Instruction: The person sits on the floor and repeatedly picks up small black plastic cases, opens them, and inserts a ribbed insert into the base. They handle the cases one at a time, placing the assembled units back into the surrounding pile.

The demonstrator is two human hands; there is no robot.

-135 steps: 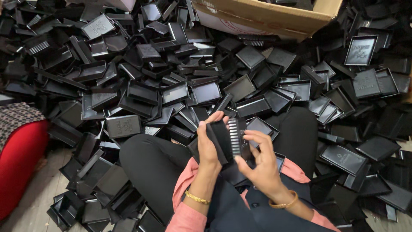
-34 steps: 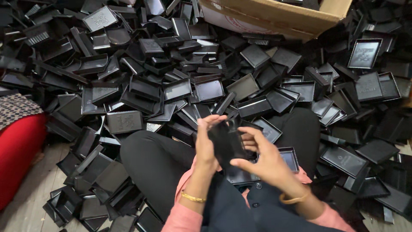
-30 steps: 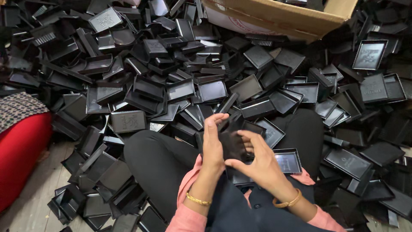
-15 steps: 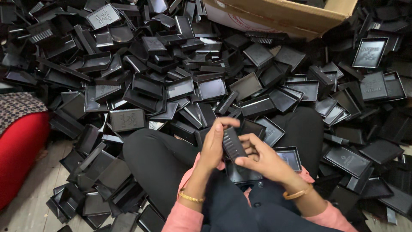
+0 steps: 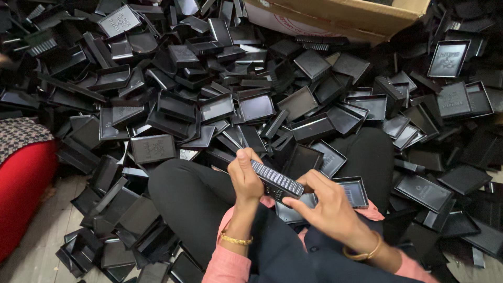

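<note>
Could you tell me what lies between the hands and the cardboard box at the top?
In the head view, a heap of black plastic trays covers the floor from hands to cardboard box.

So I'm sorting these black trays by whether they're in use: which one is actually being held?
The ribbed black tray, lifted over the lap and gripped between the left hand and right hand; all others lie loose in the pile.

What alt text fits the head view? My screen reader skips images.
Both hands, left hand and right hand, grip a stack of black trays edge-on above the person's lap. A sprawling pile of black trays surrounds them, with a cardboard box behind.
</note>
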